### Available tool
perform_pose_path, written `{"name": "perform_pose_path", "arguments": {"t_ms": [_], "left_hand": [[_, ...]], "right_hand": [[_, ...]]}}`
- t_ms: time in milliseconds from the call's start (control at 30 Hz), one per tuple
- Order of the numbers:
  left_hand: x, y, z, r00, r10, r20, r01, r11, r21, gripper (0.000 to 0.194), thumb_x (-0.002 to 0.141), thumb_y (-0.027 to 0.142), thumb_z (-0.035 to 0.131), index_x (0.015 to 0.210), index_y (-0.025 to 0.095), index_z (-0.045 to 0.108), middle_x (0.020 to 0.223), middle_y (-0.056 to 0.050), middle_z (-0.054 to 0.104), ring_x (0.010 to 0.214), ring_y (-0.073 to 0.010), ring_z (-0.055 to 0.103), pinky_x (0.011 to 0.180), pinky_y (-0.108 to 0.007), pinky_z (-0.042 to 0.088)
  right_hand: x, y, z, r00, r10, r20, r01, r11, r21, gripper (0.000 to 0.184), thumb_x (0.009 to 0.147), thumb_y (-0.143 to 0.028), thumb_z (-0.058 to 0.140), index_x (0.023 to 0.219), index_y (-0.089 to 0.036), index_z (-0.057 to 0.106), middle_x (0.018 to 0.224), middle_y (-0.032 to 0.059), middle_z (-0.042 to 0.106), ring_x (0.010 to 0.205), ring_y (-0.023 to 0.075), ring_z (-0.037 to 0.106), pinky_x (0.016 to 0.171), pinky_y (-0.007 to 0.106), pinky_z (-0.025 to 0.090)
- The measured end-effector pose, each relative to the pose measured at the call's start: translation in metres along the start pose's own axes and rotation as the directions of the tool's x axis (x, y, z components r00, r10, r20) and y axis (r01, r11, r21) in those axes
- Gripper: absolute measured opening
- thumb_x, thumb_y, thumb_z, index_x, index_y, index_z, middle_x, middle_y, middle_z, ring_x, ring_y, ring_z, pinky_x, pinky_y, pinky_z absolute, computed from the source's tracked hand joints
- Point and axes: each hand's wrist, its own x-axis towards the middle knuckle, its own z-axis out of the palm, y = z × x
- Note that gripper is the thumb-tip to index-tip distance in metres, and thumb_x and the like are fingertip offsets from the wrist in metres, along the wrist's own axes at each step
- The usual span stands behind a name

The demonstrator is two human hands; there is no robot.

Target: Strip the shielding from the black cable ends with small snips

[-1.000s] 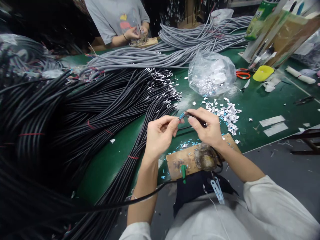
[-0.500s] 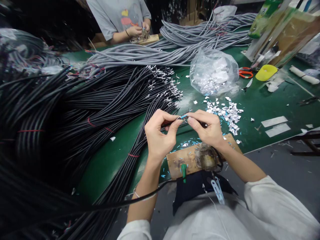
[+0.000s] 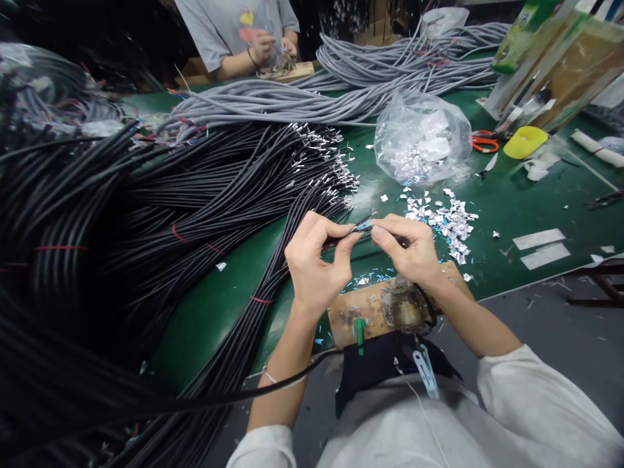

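Note:
My left hand pinches the stripped end of a black cable between thumb and fingers. Thin blue wires and lighter strands stick out of that end toward my right hand. The fingers of my right hand are closed right beside the blue wires. A slim dark piece pokes out under its palm; its kind is hidden. Below both hands lies a wooden board carrying a stained block and a green clip. Black cables with a red tie run down on the left.
Bundled black cables and grey cables cover the left and back. A plastic bag of foil scraps, loose foil bits, orange scissors and a yellow scoop lie to the right. Another person works across the table.
The blue wires at the cable end now look more spread, and dark strands point up behind them. My hands have stayed almost in place. The other person's one hand has risen.

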Motion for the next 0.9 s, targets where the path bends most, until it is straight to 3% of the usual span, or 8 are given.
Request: {"name": "perform_pose_path", "arguments": {"t_ms": [500,700,900], "left_hand": [[-0.0047,-0.0016,0.0074,0.992,0.123,-0.035,-0.114,0.976,0.188,0.011,0.077,0.012,0.064,0.072,0.015,0.056,0.069,0.001,0.055,0.065,-0.0092,0.051,0.06,-0.022,0.044],[-0.0056,-0.0008,0.0074,0.998,-0.069,0.005,0.067,0.987,0.149,0.011,0.077,0.023,0.067,0.083,0.015,0.062,0.077,-0.001,0.062,0.069,-0.0096,0.058,0.06,-0.021,0.049],[-0.0027,-0.0081,-0.0012,0.966,-0.2,0.163,0.217,0.972,-0.092,0.012,0.082,0.026,0.061,0.078,0.016,0.067,0.063,0.002,0.061,0.05,-0.0055,0.055,0.05,-0.018,0.045]], "right_hand": [[0.0,0.0027,-0.0011,0.996,0.094,0.012,-0.094,0.995,0.045,0.02,0.083,-0.032,0.06,0.088,-0.018,0.074,0.064,-0.0006,0.058,0.057,0.0081,0.048,0.051,0.024,0.037],[-0.0014,0.0023,0.0,0.995,0.028,-0.094,-0.036,0.996,-0.08,0.018,0.083,-0.029,0.061,0.088,-0.018,0.073,0.066,-0.0003,0.062,0.057,0.0083,0.049,0.054,0.024,0.04],[-0.0007,0.0002,-0.003,0.997,-0.013,-0.071,0.005,0.993,-0.118,0.018,0.083,-0.028,0.061,0.089,-0.017,0.073,0.07,0.0014,0.066,0.06,0.0096,0.053,0.056,0.025,0.042]]}}
